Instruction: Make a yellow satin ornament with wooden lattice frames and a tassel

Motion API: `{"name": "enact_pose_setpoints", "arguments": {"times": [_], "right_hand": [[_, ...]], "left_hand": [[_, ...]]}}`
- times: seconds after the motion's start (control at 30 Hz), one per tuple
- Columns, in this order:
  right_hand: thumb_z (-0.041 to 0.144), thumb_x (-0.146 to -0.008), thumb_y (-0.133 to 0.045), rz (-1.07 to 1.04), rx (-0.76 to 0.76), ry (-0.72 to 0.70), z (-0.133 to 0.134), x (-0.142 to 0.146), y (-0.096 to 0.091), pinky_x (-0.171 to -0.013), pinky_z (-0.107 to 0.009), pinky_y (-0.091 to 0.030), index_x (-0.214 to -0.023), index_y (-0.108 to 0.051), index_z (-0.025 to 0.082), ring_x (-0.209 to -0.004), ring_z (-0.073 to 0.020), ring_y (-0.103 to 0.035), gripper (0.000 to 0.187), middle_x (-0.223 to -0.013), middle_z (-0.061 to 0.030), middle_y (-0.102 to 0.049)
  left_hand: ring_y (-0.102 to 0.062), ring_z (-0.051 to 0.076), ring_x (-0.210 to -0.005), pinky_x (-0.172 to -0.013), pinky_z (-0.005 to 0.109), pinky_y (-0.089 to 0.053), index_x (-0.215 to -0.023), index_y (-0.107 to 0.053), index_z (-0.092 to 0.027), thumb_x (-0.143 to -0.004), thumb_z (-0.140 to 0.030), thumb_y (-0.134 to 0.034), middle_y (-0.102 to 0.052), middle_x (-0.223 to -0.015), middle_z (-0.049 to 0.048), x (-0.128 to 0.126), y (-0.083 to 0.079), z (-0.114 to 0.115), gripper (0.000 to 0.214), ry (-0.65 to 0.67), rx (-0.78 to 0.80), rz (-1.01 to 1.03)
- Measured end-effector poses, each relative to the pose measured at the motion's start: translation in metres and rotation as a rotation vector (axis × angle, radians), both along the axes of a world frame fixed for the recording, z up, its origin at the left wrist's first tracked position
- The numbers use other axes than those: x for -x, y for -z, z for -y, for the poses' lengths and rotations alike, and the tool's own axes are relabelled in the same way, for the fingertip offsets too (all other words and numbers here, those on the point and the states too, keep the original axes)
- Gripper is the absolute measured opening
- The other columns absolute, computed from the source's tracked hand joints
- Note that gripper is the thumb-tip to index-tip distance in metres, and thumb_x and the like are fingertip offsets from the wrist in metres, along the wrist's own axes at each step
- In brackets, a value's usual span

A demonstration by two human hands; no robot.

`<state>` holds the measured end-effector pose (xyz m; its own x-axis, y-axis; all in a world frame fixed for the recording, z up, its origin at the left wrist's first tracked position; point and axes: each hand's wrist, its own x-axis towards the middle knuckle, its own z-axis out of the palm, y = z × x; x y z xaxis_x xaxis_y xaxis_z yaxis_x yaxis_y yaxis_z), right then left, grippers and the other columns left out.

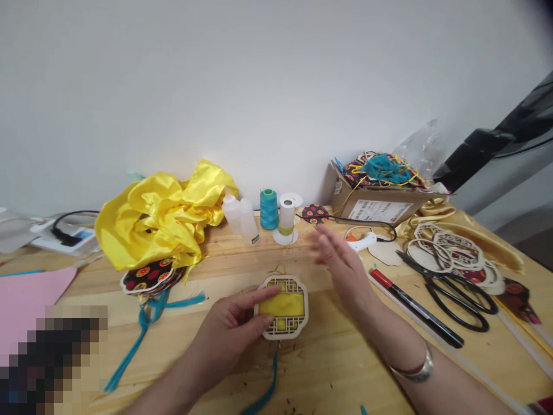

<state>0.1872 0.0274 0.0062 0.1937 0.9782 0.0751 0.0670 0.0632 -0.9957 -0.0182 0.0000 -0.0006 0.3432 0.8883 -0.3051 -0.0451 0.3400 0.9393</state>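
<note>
A flat wooden lattice ornament (281, 305) with yellow fabric behind its cut-outs is pinched at its left side between the thumb and fingers of my left hand (239, 320). A small yellow loop (279, 269) sticks out at its top, and a teal tassel (268, 383) hangs from its bottom onto the table. To the right of the ornament and apart from it, my right hand (341, 259) is raised, slightly blurred, with loosely bent fingers apart and nothing visible in them. Beyond it lies a white glue gun (363, 242).
Yellow satin (159, 216) covers finished-looking ornaments (149, 276) at left. Behind stand plastic bottles (247, 222), teal thread (268, 210) and a ribbon spool (287, 219). A cardboard box (375, 202), scissors (458, 294), a marker (417, 308) and wooden frames (458, 251) occupy the right.
</note>
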Motion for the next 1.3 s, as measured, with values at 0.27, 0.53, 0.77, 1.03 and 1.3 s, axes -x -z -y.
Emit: {"name": "enact_pose_setpoints", "arguments": {"times": [0.27,0.53,0.77,1.03,1.3], "right_hand": [[0.048,-0.088,-0.045,0.329,-0.001,-0.159,-0.002,-0.004,0.000,-0.062,-0.028,-0.043,-0.077,-0.066,0.016,-0.067,-0.0157,-0.055,0.040,-0.072,-0.0049,-0.064],[0.047,-0.068,-0.069,0.015,0.342,-0.541,-0.003,0.006,0.009,-0.057,-0.025,-0.038,-0.077,-0.072,0.015,-0.060,-0.0133,-0.053,0.033,-0.070,-0.0030,-0.066],[0.042,-0.067,-0.065,0.150,0.344,-0.447,-0.001,0.008,0.010,-0.047,-0.023,-0.027,-0.060,-0.062,0.014,-0.051,-0.0094,-0.040,0.028,-0.053,0.0012,-0.052],[0.038,-0.068,-0.063,0.234,0.334,-0.392,0.000,0.011,0.007,-0.044,-0.022,-0.026,-0.058,-0.059,0.015,-0.049,-0.0086,-0.038,0.026,-0.051,0.0016,-0.049],[0.037,-0.068,-0.064,0.141,0.399,-0.400,0.000,0.009,0.012,-0.040,-0.021,-0.024,-0.057,-0.056,0.016,-0.042,-0.0073,-0.038,0.026,-0.045,0.0025,-0.049]], "left_hand": [[-0.069,0.022,-0.091,-0.081,0.032,-0.057,-0.105,-0.070,-0.025,-0.062,-0.028,-0.078,-0.073,-0.104,0.0019,0.005,0.005,-0.001,0.044,-0.110,0.042,-0.023],[-0.070,0.019,-0.088,-0.078,0.028,-0.056,-0.100,-0.071,-0.031,-0.065,-0.026,-0.077,-0.074,-0.100,-0.0019,0.005,0.006,-0.004,0.036,-0.107,0.027,0.022],[-0.070,0.017,-0.086,-0.077,0.026,-0.055,-0.098,-0.071,-0.033,-0.065,-0.024,-0.077,-0.075,-0.097,-0.0027,0.004,0.003,-0.003,0.035,-0.091,0.034,0.035],[-0.071,0.018,-0.084,-0.077,0.028,-0.056,-0.100,-0.071,-0.029,-0.063,-0.024,-0.078,-0.075,-0.095,-0.0011,0.004,0.003,-0.004,0.038,-0.097,0.058,0.042],[-0.070,0.017,-0.088,-0.078,0.027,-0.056,-0.098,-0.072,-0.026,-0.064,-0.020,-0.079,-0.074,-0.100,-0.0002,0.003,0.004,-0.004,0.036,-0.099,0.119,0.133]]}}
